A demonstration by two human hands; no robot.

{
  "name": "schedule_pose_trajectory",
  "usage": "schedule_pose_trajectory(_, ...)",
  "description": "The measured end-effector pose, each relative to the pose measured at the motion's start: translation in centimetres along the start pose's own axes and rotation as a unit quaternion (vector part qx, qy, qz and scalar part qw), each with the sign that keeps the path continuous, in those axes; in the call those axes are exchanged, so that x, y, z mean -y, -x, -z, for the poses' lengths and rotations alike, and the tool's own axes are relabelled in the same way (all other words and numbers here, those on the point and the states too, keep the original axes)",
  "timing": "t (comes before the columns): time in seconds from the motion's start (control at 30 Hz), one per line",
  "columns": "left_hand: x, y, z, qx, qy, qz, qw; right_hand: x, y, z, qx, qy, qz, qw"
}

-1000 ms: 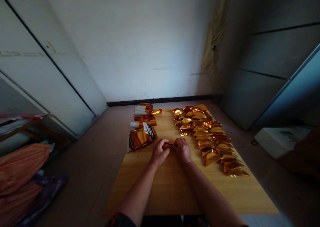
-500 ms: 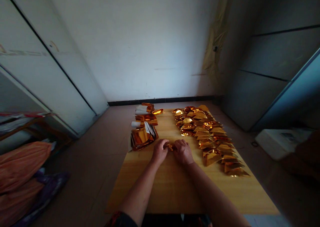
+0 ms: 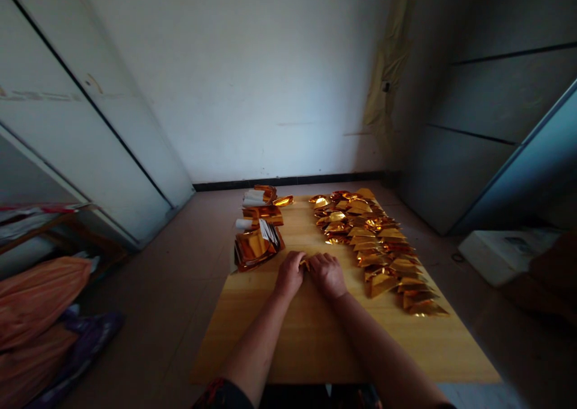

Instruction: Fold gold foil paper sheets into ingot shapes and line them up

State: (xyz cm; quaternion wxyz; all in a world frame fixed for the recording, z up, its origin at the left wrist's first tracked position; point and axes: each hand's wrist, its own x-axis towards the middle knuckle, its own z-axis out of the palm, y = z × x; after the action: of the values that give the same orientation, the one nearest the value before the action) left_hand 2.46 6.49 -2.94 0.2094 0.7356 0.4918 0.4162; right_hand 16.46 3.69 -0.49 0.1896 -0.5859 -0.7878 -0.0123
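A small piece of gold foil paper [image 3: 305,265] is between my hands, low over the middle of the wooden table; most of it is hidden by fingers. My left hand [image 3: 290,272] closes on its left end, and my right hand [image 3: 328,273] closes on its right end with the knuckles up. Beyond my left hand lies a stack of gold foil sheets [image 3: 256,250], some showing white backs. To the right of my right hand, folded gold foil pieces [image 3: 383,281] lie in overlapping rows.
More foil sheets [image 3: 267,215] lie at the table's [image 3: 315,343] far left, beside a white roll [image 3: 244,223]. A white box [image 3: 491,256] stands on the floor at right. Orange cloth or bags [image 3: 40,301] are piled at left. Cabinets flank the wall behind.
My hands have drawn slightly closer together, and less of the foil shows between them. The folded pieces and the stack keep their places on the table.
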Motion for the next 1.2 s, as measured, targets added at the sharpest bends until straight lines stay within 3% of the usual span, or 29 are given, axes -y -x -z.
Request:
schedule_pose_trajectory(0.17, -0.3, 0.2, 0.0, 0.012, -0.061, -0.03, 0.998, 0.1, 0.3, -0.3, -0.007, 0.014, 0.021, 1.0)
schedule_pose_trajectory(0.47, 0.7, -1.2, 2.4, 0.083, -0.027, 0.021, 0.996, 0.0, 0.3, -0.5, 0.011, 0.032, 0.008, 0.999)
schedule_pose_trajectory(0.83, -0.2, 0.4, 1.1, 0.034, -0.15, -0.037, 0.987, 0.0, 0.5, -0.5, 0.008, 0.043, 0.042, 0.998)
schedule_pose_trajectory(1.03, -0.6, 0.7, 1.5, 0.079, -0.286, -0.043, 0.954, -0.1, 0.4, -0.4, 0.023, 0.047, 0.062, 0.997)
schedule_pose_trajectory(1.2, -0.4, 0.4, 1.8, 0.075, -0.336, -0.097, 0.934, -0.9, 0.7, 0.3, 0.043, 0.037, 0.093, 0.994)
